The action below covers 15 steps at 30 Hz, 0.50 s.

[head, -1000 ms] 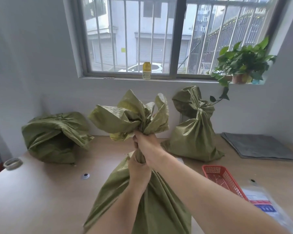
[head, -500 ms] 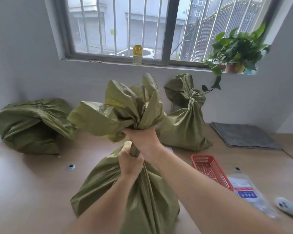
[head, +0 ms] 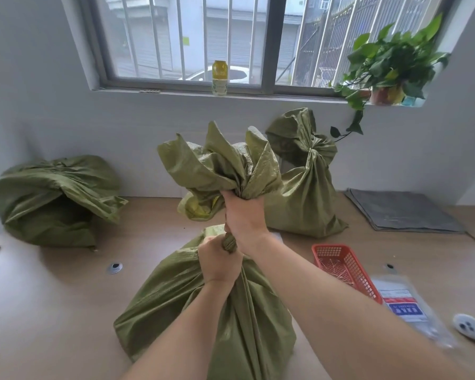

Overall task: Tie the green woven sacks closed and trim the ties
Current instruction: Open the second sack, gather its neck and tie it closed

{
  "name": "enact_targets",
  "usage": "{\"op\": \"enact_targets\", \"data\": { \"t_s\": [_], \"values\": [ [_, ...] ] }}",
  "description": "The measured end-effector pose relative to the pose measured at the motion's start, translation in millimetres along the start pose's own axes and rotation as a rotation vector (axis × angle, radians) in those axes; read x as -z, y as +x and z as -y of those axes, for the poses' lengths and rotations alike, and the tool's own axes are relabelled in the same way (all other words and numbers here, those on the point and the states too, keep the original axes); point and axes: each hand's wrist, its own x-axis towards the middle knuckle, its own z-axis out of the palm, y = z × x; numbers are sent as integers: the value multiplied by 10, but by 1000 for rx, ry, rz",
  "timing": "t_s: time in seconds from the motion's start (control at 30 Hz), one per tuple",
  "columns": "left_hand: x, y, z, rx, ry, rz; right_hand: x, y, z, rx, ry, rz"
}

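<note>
Head: left hand [head: 219, 264], right hand [head: 245, 216] around sack [head: 173, 311]

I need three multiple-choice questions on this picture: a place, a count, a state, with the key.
1. Where does the red basket stand?
A. on the floor
B. on the table, right of the held sack
C. inside a sack

2. How many green sacks show?
A. two
B. four
C. three

3. How is the held sack's neck?
A. twisted, gripped by both hands
B. taped shut
C. spread open

Key: 1 B, it sits on the wood by that sack; 2 C, held sack, left sack, back sack; 3 A, left hand below right hand.
</note>
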Motion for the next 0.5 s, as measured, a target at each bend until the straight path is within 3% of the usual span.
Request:
{"op": "enact_targets", "data": {
  "t_s": [0.3, 0.5],
  "values": [
    [-33, -241, -219, 23, 119, -33, 450, -99, 19, -27, 35, 258],
    [-176, -486, -411, -144, 365, -36, 1012, -182, 73, -22, 88, 135]
  ]
}}
